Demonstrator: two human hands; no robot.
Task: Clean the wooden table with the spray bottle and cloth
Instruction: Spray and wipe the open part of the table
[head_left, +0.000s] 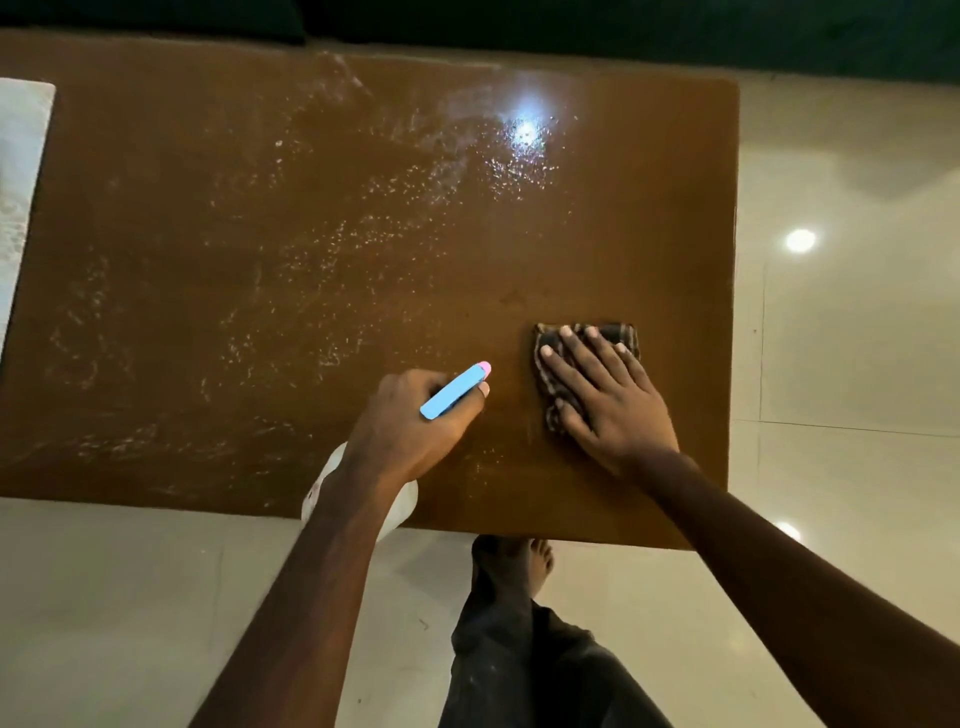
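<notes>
The brown wooden table fills the upper view, its surface speckled with spray droplets across the middle and left. My left hand grips the spray bottle by its blue head with a pink nozzle tip; the white bottle body hangs below my wrist at the table's near edge. My right hand lies flat with straight fingers on a dark striped cloth, pressing it to the table near the right front corner. The patch around the cloth looks dry.
A pale grey object lies at the table's left end. Glossy cream floor tiles surround the table on the right and front. My bare foot and dark trouser leg stand just below the near edge. A dark surface runs behind the table.
</notes>
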